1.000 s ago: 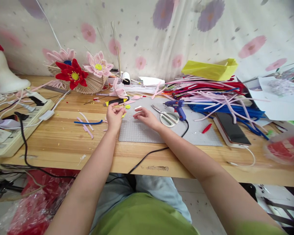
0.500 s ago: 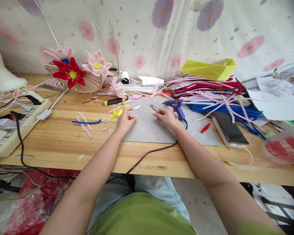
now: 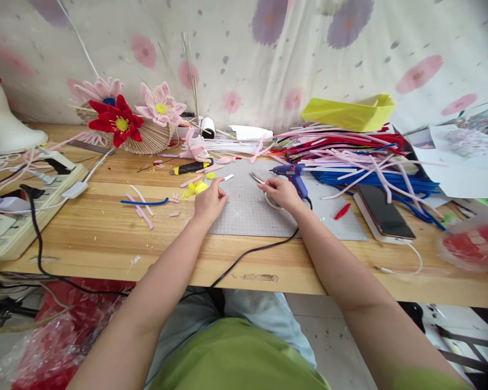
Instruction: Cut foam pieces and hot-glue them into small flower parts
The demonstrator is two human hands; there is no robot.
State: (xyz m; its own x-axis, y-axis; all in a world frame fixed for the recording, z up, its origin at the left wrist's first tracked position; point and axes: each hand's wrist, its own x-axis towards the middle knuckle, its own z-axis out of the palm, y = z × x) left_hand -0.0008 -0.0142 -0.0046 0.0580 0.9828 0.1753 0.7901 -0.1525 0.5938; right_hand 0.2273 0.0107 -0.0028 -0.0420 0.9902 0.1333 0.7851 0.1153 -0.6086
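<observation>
- Scissors (image 3: pixel 256 178) are lying on a grey cutting mat (image 3: pixel 244 221) at the middle of a wooden table (image 3: pixel 117 250), their blades pointing toward the far left, the long axis running diagonally from far left to near right.
- Right hand (image 3: pixel 283 194) is covering most of the scissors' handles, fingers curling over them; how firmly they are gripping, one cannot tell.
- Left hand (image 3: pixel 209 206) is pinching a thin pale sliver (image 3: pixel 226 194) between thumb and forefinger above the mat's left part, the piece showing too small to identify.
- Purple glue gun (image 3: pixel 290 173) is resting just beyond the right hand, its nozzle pointing left, while a small red petal (image 3: pixel 342 211) is lying farther right.
- Yellow scraps (image 3: pixel 195 188) are sitting just left of the left hand, with a blue stem (image 3: pixel 144 202) crossing pink strips farther left.
- Compared with a second ago, the right hand is now covering scissors that were lying uncovered, the left hand is working farther right, away from the yellow scraps, and the scissors are keeping their place and direction.
</observation>
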